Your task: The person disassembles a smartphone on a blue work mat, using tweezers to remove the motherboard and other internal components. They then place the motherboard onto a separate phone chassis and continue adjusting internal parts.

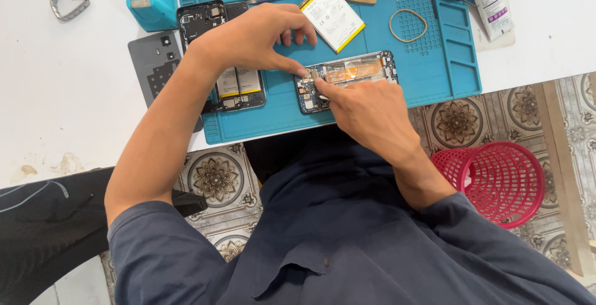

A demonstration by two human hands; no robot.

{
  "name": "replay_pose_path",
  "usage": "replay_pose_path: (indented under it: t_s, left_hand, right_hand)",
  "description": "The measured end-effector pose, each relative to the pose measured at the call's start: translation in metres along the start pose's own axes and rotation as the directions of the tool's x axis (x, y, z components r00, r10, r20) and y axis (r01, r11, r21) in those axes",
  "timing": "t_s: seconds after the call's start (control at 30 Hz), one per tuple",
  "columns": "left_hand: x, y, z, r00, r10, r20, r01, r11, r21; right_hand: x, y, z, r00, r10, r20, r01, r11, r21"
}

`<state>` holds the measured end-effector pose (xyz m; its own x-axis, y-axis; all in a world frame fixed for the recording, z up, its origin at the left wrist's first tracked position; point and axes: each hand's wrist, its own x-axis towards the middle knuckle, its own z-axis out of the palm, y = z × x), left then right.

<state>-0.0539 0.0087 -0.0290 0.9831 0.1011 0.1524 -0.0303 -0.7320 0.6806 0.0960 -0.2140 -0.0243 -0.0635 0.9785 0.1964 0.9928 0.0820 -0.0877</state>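
Pinning the opened phone point(346, 80) flat w/ left hand point(257, 35) thumb; right hand point(366, 109) fingertip presses inside, both half-curled, gripping nothing.

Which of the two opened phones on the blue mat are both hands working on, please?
The right-hand opened phone with the orange strip; the other opened phone lies under the left forearm.

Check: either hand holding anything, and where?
Both hands, left hand and right hand, pinch at the left end of the opened phone; any small part there is too small to tell.
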Motion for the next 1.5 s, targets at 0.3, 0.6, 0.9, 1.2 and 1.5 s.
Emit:
replay_pose_path:
  t_s: [0.3,0.6,0.9,1.2,1.5]
  left_hand:
    - [0.001,0.003,0.003,0.998,-0.062,0.002,0.061,0.997,0.036]
    - [0.002,0.005,0.003,0.999,-0.048,0.007,0.047,0.996,0.077]
    - [-0.003,0.007,0.003,1.000,-0.025,-0.015,0.026,0.998,0.050]
    - [-0.004,0.007,0.001,0.996,-0.025,0.088,0.022,0.999,0.033]
    - [0.000,0.014,0.005,0.988,-0.150,-0.024,0.151,0.988,0.031]
  right_hand:
    - [0.004,-0.001,0.004,1.000,-0.019,-0.021,0.020,0.999,0.042]
    - [0.001,0.005,0.006,0.997,-0.036,-0.069,0.050,0.975,0.218]
    - [-0.002,-0.001,-0.022,0.990,-0.027,-0.139,0.086,0.895,0.438]
    - [0.012,0.044,-0.008,0.811,0.062,-0.581,0.323,0.781,0.534]
    - [0.008,0.069,0.026,0.796,0.209,-0.569,0.273,0.715,0.644]
